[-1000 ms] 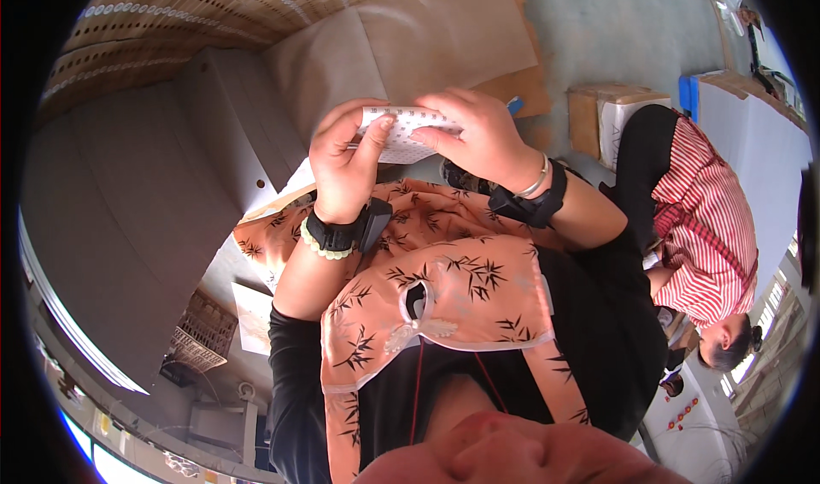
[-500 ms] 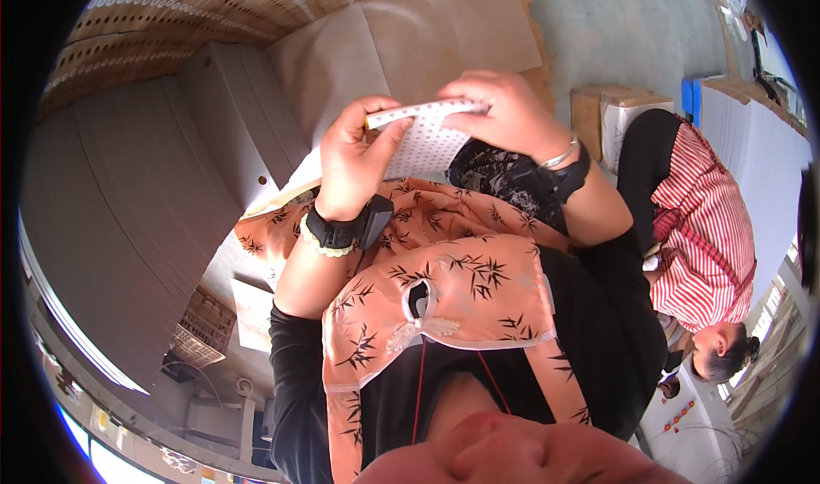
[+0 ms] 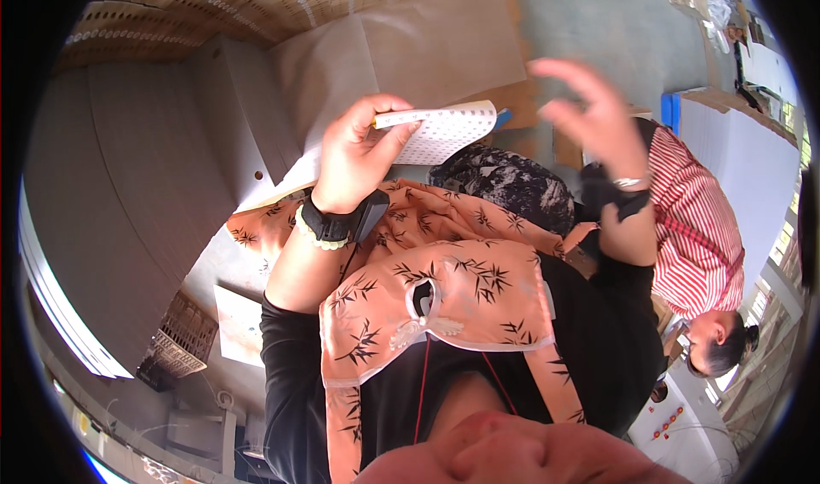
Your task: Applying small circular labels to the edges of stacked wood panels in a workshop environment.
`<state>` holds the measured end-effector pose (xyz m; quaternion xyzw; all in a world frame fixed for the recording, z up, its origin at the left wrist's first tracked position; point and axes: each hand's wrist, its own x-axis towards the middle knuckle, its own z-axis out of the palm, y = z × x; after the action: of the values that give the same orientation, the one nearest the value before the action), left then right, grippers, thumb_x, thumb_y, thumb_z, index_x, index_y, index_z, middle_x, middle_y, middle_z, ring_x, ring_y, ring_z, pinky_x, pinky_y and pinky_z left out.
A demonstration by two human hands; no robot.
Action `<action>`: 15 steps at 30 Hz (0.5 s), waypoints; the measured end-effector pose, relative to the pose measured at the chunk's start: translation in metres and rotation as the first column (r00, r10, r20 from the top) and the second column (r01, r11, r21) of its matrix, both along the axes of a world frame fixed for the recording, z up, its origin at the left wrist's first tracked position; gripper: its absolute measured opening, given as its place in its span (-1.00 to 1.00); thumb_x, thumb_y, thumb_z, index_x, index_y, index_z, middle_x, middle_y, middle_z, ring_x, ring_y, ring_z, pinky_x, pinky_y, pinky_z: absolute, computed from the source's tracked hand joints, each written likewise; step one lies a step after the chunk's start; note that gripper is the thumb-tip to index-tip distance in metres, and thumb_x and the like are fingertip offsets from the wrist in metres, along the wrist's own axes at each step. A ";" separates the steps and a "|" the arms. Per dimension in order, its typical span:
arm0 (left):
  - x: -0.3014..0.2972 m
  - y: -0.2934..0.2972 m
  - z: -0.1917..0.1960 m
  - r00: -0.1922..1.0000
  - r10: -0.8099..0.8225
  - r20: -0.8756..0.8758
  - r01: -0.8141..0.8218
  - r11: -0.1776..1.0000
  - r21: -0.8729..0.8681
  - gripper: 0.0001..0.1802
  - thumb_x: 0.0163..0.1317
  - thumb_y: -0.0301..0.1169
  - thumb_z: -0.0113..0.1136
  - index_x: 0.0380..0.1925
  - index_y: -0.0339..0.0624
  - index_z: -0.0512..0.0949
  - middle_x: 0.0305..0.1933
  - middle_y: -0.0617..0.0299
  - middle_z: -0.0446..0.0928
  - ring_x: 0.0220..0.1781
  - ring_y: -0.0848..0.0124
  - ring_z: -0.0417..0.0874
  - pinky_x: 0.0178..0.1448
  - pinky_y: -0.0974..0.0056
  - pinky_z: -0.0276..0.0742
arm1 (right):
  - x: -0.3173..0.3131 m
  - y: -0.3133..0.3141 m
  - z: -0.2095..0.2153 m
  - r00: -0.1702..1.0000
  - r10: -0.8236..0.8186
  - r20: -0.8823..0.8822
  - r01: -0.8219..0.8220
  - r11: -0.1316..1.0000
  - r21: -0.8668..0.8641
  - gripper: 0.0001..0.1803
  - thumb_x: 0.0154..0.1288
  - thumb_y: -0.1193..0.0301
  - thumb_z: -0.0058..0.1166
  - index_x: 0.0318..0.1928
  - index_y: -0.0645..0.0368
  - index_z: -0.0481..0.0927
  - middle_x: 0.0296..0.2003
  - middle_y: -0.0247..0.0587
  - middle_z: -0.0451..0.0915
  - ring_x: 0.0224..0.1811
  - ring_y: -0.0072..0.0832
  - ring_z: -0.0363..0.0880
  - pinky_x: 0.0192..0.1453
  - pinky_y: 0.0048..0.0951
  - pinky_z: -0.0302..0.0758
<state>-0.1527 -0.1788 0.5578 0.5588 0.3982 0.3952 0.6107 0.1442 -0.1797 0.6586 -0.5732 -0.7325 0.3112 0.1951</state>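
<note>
My left hand [image 3: 357,152] pinches one end of a white sheet [image 3: 444,132] covered in rows of small dark printed marks. The thumb lies along the top and the fingers curl beneath it. From there the sheet curves out to the right, with its far end unsupported. A bit of yellow shows at the end near my fingers. My right hand [image 3: 598,121] is apart from the sheet, off to the right, somewhat blurred, with thumb and fingers spread and nothing in them. A small blue piece [image 3: 504,118] shows just past the sheet's right end.
Large grey boards [image 3: 128,176] stand at the left. Beyond my hands lies a brown paper-covered surface [image 3: 436,44], with perforated brown sheets [image 3: 205,10] at the far left. A person in a striped shirt [image 3: 696,219] is close on the right. A brown crate [image 3: 184,334] sits lower left.
My right hand has let go of the sheet, moved away to the right and spread its fingers. The left hand still holds the sheet, whose right end now curves freely.
</note>
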 end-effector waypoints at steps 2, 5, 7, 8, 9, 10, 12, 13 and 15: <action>0.009 -0.011 0.019 0.999 -0.007 0.038 0.006 1.000 0.012 -0.80 0.24 -0.60 0.26 -0.15 -0.27 0.52 -0.22 0.32 0.60 -0.18 0.59 0.56 -0.07 0.47 0.48 | -0.043 -0.017 0.005 0.983 0.182 -0.033 -0.182 0.983 0.003 -0.52 0.16 0.40 0.27 0.11 0.18 0.53 -0.11 -0.10 0.63 -0.07 -0.27 0.62 -0.04 -0.34 0.53; 0.008 -0.008 0.033 0.995 -0.004 0.097 -0.002 0.998 0.061 -0.77 0.19 -0.56 0.31 -0.14 -0.23 0.57 -0.26 0.26 0.65 -0.21 0.56 0.63 -0.12 0.43 0.55 | -0.067 -0.022 0.005 0.988 0.135 -0.080 -0.140 0.989 -0.050 -0.66 0.20 0.49 0.21 0.00 0.24 0.57 -0.22 -0.07 0.63 -0.24 -0.29 0.62 -0.15 -0.36 0.53; -0.011 0.001 0.032 0.985 0.032 0.168 -0.016 0.995 -0.094 -0.76 0.23 -0.56 0.26 -0.09 -0.27 0.58 -0.24 0.25 0.66 -0.20 0.58 0.63 -0.11 0.44 0.55 | -0.083 -0.013 0.002 0.992 0.082 -0.099 -0.091 0.992 -0.086 -0.71 0.21 0.49 0.20 -0.05 0.27 0.57 -0.25 -0.07 0.62 -0.27 -0.30 0.62 -0.17 -0.38 0.53; -0.023 0.006 0.029 0.985 0.038 0.170 -0.023 0.996 -0.086 -0.76 0.23 -0.56 0.26 -0.09 -0.27 0.58 -0.24 0.25 0.66 -0.20 0.58 0.63 -0.11 0.44 0.55 | -0.093 -0.008 0.000 0.993 0.026 -0.116 -0.041 0.990 -0.132 -0.76 0.23 0.50 0.19 -0.09 0.29 0.58 -0.28 -0.07 0.62 -0.29 -0.32 0.62 -0.18 -0.40 0.53; -0.032 0.005 0.026 0.978 0.034 0.205 -0.012 0.994 -0.109 -0.76 0.26 -0.56 0.24 -0.07 -0.29 0.58 -0.23 0.25 0.67 -0.20 0.58 0.63 -0.10 0.45 0.55 | -0.102 -0.009 0.000 0.988 0.015 -0.151 -0.034 0.992 -0.120 -0.79 0.22 0.42 0.19 -0.17 0.28 0.59 -0.36 -0.03 0.61 -0.37 -0.20 0.61 -0.28 -0.35 0.50; -0.042 0.004 0.025 0.970 0.032 0.242 0.000 0.992 -0.129 -0.77 0.28 -0.56 0.21 -0.05 -0.31 0.58 -0.22 0.25 0.67 -0.20 0.59 0.63 -0.10 0.46 0.54 | -0.111 -0.009 0.002 0.989 0.034 -0.143 -0.051 0.992 -0.119 -0.79 0.22 0.42 0.19 -0.17 0.28 0.59 -0.36 -0.03 0.61 -0.37 -0.20 0.61 -0.28 -0.35 0.50; -0.059 0.000 0.030 0.963 0.074 0.260 -0.032 0.986 -0.165 -0.80 0.32 -0.53 0.18 -0.08 -0.32 0.59 -0.23 0.28 0.67 -0.22 0.61 0.62 -0.11 0.47 0.54 | -0.133 -0.011 0.007 0.990 -0.060 -0.131 0.024 0.964 -0.265 -0.79 0.24 0.41 0.19 -0.18 0.29 0.58 -0.39 -0.05 0.59 -0.40 -0.31 0.60 -0.28 -0.40 0.49; -0.070 0.000 0.032 0.961 0.093 0.260 -0.036 0.975 -0.219 -0.81 0.32 -0.51 0.18 -0.09 -0.32 0.60 -0.24 0.28 0.67 -0.23 0.61 0.62 -0.12 0.48 0.54 | -0.145 -0.013 0.006 0.991 -0.040 -0.124 0.006 0.965 -0.261 -0.79 0.24 0.41 0.19 -0.18 0.29 0.58 -0.39 -0.05 0.59 -0.40 -0.31 0.60 -0.28 -0.40 0.49; -0.093 -0.003 0.037 0.954 0.135 0.268 -0.057 0.958 -0.281 -0.82 0.33 -0.46 0.19 -0.13 -0.33 0.61 -0.27 0.29 0.68 -0.27 0.63 0.61 -0.16 0.49 0.53 | -0.169 -0.018 0.000 0.986 -0.099 -0.135 0.070 0.976 -0.207 -0.80 0.24 0.43 0.21 -0.19 0.29 0.58 -0.40 -0.09 0.58 -0.39 -0.39 0.59 -0.28 -0.42 0.48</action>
<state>-0.2455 -0.1814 0.5953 0.3875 0.3833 0.4428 0.7119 -0.0247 -0.1974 0.6589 -0.5964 -0.6562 0.4159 0.2019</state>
